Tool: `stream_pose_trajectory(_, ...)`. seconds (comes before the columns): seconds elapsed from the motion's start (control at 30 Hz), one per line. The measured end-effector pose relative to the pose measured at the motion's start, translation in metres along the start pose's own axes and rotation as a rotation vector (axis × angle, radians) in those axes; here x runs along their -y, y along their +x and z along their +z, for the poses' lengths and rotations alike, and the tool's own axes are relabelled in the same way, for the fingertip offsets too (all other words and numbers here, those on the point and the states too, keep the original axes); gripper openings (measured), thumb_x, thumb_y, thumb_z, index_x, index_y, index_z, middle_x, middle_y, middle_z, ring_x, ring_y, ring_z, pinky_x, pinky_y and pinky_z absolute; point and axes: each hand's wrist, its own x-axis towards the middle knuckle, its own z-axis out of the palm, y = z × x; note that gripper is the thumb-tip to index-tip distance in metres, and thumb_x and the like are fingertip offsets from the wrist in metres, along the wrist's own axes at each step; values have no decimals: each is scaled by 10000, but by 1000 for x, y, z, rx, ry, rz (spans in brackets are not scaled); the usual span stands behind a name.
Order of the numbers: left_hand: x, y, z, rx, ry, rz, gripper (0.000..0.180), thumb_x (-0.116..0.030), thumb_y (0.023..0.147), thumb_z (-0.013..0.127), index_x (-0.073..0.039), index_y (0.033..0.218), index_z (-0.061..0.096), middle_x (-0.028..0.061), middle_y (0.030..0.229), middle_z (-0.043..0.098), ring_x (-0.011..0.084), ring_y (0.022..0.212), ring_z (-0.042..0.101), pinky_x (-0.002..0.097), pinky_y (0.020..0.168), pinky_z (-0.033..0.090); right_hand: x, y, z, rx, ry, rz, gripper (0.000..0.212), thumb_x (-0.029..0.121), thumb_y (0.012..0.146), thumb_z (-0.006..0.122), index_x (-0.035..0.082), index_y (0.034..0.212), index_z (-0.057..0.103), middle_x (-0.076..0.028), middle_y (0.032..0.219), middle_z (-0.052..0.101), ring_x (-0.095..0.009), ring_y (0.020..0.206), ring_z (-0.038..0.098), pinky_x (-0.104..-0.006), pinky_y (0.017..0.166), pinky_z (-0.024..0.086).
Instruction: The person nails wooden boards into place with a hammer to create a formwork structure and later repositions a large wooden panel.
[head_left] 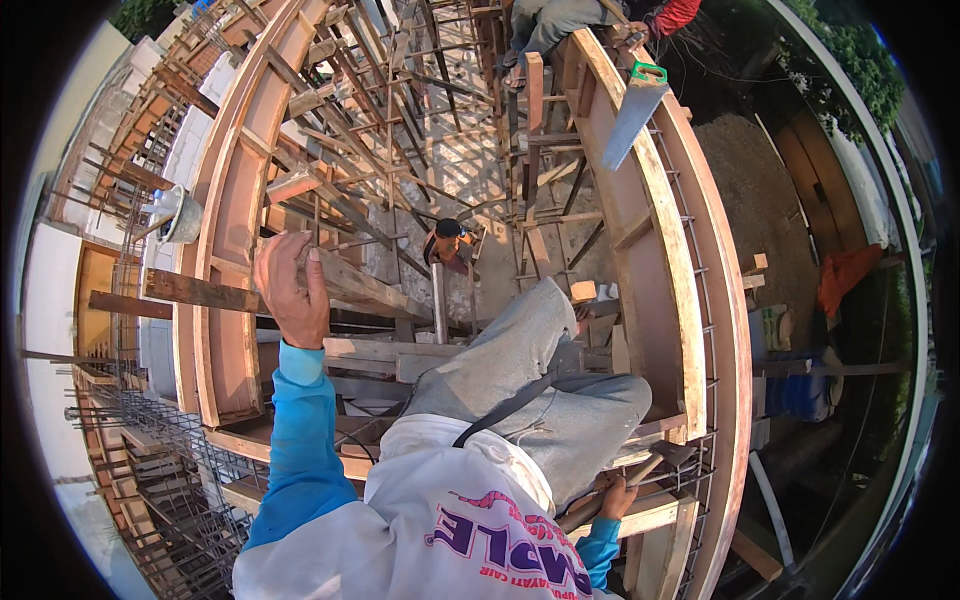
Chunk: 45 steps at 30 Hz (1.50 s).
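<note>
My left hand (293,288), in a blue sleeve, is raised at a wooden beam (205,291) that lies across the left formwork. Its fingers are curled and seem to grip the beam; their tips are hidden. At the lower right, my right hand (614,499) is closed round the wooden handle of a hammer (642,470), whose dark head lies over the right formwork's edge. My bent legs (515,345), in grey trousers, are between the two formwork sides. Farther up, a handsaw (634,116) with a green handle hangs on the right formwork (660,230).
Left formwork (232,220) curves upward, with a grey bucket (182,215) beside it. Props and braces (390,120) fill the gap below, where a person (448,243) stands. Another person (560,22) sits at the top. Steel bars (165,425) lie at lower left.
</note>
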Motion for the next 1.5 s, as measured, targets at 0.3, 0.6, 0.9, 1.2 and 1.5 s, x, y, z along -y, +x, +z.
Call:
stream_pose_trajectory(0.3,83,-30,56,-285,-87,-164,236,-155,924,479,8,993,636,199,1258,403,345,1149,451,467,990,361,14,30,-21,62,-42,57,267,231,829,603,-6,922,523,-88,649,547,-186,466,510,-330,421,438)
stream_pose_trajectory(0.6,93,-28,72,-517,-66,11,352,-178,932,432,24,1218,460,232,1298,356,352,1177,419,483,981,409,15,29,2,-38,7,172,240,196,787,602,-3,870,497,-102,603,526,-215,428,508,-349,393,429)
stream_pose_trajectory(0.9,96,-30,85,-589,-519,-166,599,-234,897,487,-6,1369,197,263,1317,370,314,996,526,423,847,535,27,7,19,-66,7,104,231,183,787,600,-37,746,543,-110,618,556,-192,475,517,-328,457,422)
stream_pose_trajectory(1.2,92,-32,88,-600,-465,-211,564,-288,891,521,35,1307,320,246,1193,500,336,1058,561,410,832,554,29,-1,17,-60,52,70,235,210,755,604,-3,806,520,-99,625,556,-236,487,554,-350,469,462)
stream_pose_trajectory(1.5,116,-38,97,-643,-517,-112,550,-202,846,588,92,1241,343,230,1121,515,294,988,575,410,816,536,34,-34,32,-300,-257,-53,464,236,711,662,-1,1100,573,-240,965,662,-378,914,646,-428,826,488)
